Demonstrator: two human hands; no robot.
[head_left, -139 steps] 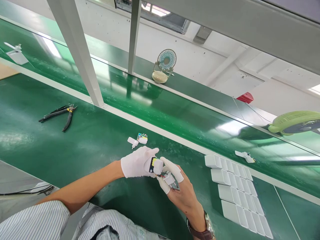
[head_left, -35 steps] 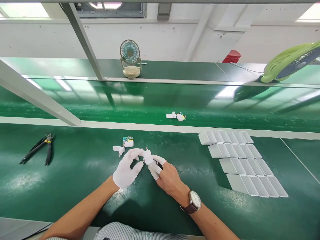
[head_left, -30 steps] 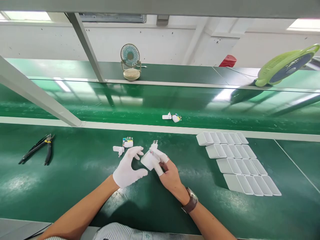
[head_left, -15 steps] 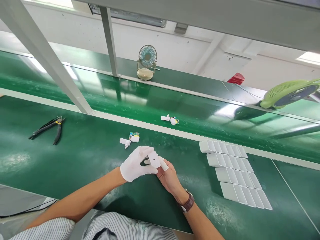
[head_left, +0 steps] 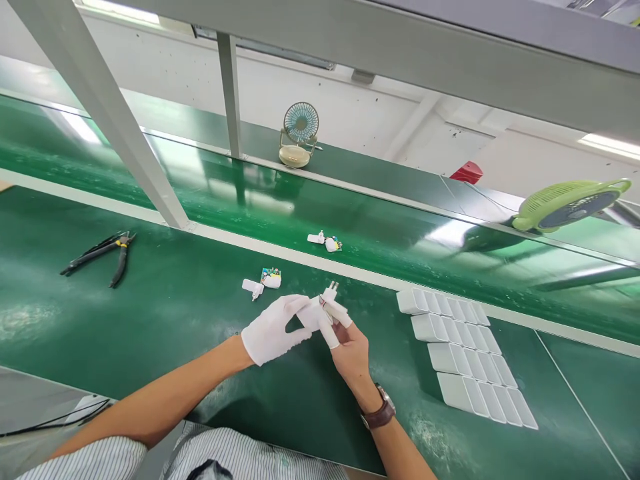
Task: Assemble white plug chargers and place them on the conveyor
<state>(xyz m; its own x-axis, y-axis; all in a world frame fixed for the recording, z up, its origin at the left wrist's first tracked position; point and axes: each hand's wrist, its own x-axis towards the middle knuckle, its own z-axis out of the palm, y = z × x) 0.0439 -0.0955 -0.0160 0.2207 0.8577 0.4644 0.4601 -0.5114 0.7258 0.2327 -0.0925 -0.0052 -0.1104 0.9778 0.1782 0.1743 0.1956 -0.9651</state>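
My left hand [head_left: 273,331], in a white glove, pinches a white charger housing [head_left: 309,315] between thumb and fingers. White finger covers are on my right hand [head_left: 352,350], whose fingers grip a white plug cap [head_left: 330,294] with two pins pointing away from me. The cap is right at the end of the housing, and thin wires show between them; whether the parts touch is unclear. Beyond my left hand, a small circuit board [head_left: 271,277] lies on the green bench [head_left: 200,293] beside another white plug cap [head_left: 253,288].
Black-handled pliers [head_left: 100,255] lie at left. Rows of white housings [head_left: 463,353] stand at right. Another board with a plug cap [head_left: 325,241] lies on the green conveyor belt [head_left: 280,230] behind a pale rail. A small fan [head_left: 300,133], green fan [head_left: 570,203] and slanted post [head_left: 125,133] stand farther back.
My right hand has moved slightly up and right, bringing the two-pin plug cap into view. The housing has turned in my left hand. The board on the belt has shifted left.
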